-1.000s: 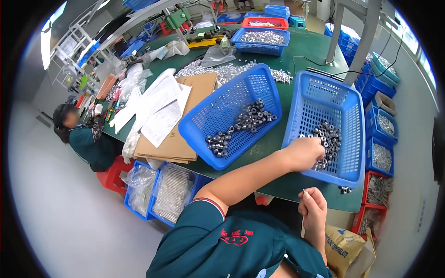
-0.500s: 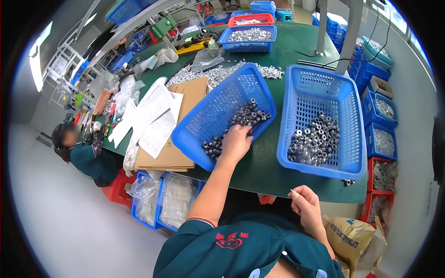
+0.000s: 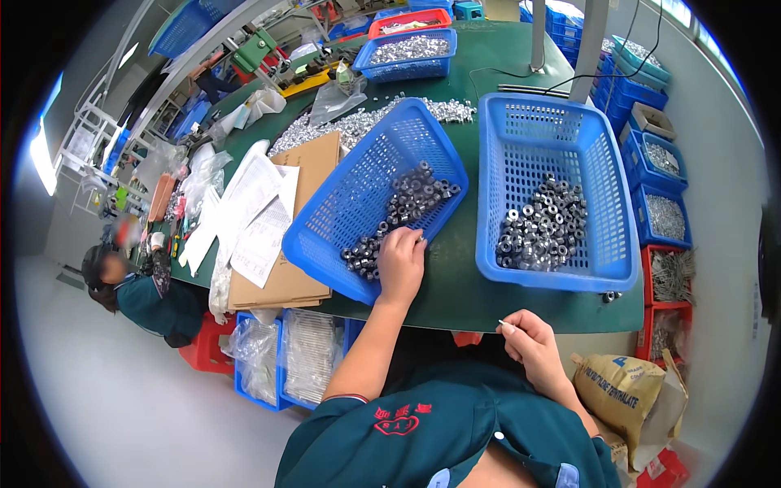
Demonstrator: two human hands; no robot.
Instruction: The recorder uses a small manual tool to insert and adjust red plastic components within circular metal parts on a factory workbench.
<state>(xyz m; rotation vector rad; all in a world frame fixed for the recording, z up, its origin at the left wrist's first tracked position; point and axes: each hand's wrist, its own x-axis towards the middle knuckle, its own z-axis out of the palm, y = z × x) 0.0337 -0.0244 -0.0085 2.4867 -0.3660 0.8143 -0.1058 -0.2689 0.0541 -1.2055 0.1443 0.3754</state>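
Head view: a green-topped table (image 3: pixel 455 297) fills the middle of the frame, two blue mesh baskets side by side on it.
Left basket (image 3: pixel 321 232): set aslant at centre; dark metal rings (image 3: pixel 416 195) lie loose along its lower right side.
Right basket (image 3: pixel 604 195): right of centre, nearly straight, with a heap of metal rings (image 3: pixel 547 224) toward its near end; a few more sit on the table by its lower right corner.
Left hand (image 3: pixel 402 264): over the near edge of the left basket, next to the rings, fingers curled together; whether they grip a ring, I cannot tell.
Right hand (image 3: pixel 530 346): below the right basket, before the table edge, thumb and finger pinching a thin pale piece (image 3: pixel 503 324).
Table left: papers (image 3: pixel 260 236) on brown cardboard (image 3: pixel 281 285).
Table far side: a spread of silver parts (image 3: pixel 358 126), and behind it a blue basket of parts (image 3: pixel 407 69).
Room left: a seated co-worker (image 3: pixel 163 305) on a red stool (image 3: pixel 210 346), above a pale floor (image 3: pixel 146 398).
Room right: stacked blue crates (image 3: pixel 667 185) along a grey wall (image 3: pixel 724 268); a yellowish sack (image 3: pixel 614 386) at lower right.
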